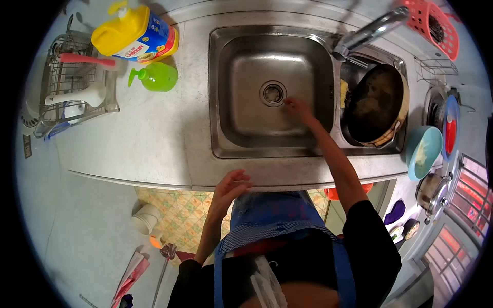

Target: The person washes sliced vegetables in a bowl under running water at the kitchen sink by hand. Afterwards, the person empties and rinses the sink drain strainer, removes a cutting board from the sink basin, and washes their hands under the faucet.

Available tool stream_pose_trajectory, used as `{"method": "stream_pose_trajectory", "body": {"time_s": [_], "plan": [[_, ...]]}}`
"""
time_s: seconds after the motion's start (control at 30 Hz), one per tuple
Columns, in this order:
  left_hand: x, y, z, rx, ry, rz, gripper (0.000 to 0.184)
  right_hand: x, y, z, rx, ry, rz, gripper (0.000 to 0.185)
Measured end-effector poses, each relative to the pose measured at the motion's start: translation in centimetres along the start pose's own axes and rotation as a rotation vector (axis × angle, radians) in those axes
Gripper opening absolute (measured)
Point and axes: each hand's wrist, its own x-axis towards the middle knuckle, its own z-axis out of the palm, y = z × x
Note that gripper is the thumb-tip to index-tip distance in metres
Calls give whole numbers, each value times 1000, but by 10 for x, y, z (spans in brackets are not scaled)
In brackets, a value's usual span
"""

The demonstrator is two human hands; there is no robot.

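Observation:
My right hand (299,109) reaches down into the large steel sink basin (241,123), its fingers just right of the drain (272,93). It is smeared by motion, and whether the fingers hold anything does not show. My left hand (232,186) hovers at the counter's front edge, below the basin. Its fingers are slightly curled and apart, with nothing in them. In the smaller basin on the right sits a dark wok (375,105), wet or soiled inside. A yellow sponge-like piece (343,93) lies beside it. The faucet (372,32) reaches in from the upper right.
Left on the counter (154,128) stand a green pump bottle (160,77), a yellow detergent jug (138,38) and a wire dish rack (77,82) with utensils. At right are a light-blue bowl (424,153) and a pink perforated basket (434,25). A pail (146,219) stands on the floor.

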Motion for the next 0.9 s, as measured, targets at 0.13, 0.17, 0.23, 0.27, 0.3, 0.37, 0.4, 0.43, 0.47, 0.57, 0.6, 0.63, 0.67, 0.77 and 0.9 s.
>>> {"method": "stream_pose_trajectory", "body": {"time_s": [0.13, 0.17, 0.23, 0.27, 0.3, 0.37, 0.4, 0.43, 0.47, 0.57, 0.6, 0.63, 0.67, 0.77, 0.9], "plan": [[-10, 2, -21, -38, 67, -15, 43, 29, -7, 65, -209, -28, 88, 42], [-11, 4, -23, -40, 73, -18, 43, 33, -1, 82, -211, 64, 64, 45], [-15, 7, -26, -47, 92, -17, 43, 35, -1, 95, -209, 153, 45, 49], [-13, 8, -29, -46, 92, -18, 43, 35, -9, 88, -306, 118, 88, 42], [-11, 9, -31, -36, 83, -2, 43, 36, -19, 82, -403, 85, 132, 34], [-4, 9, -35, -23, 61, 12, 43, 35, -18, 73, -407, 131, 90, 27], [7, 10, -35, -13, 36, 28, 43, 34, -18, 66, -411, 178, 45, 20], [20, 14, -35, 0, 6, 47, 43, 31, -25, 55, -416, 195, 52, 20], [35, 20, -31, 7, -12, 50, 43, 25, -32, 42, -381, 268, -20, 16], [82, 37, -10, 33, -23, 121, 42, -18, -73, -2, -304, 367, -171, 13], [100, 39, -3, 37, -9, 115, 41, -34, -86, -15, -258, 378, -263, 13], [117, 41, 4, 47, -33, 118, 41, -49, -98, -24, -267, 401, -252, 13], [134, 42, 12, -116, -81, 39, 40, -65, -111, -32, -270, 472, -327, 14], [161, 63, 49, -360, -236, -136, 40, -104, -151, -61, -313, 583, -424, 16], [165, 75, 87, -479, -598, -144, 52, -138, -180, -83, -390, 635, -488, 20]]}}
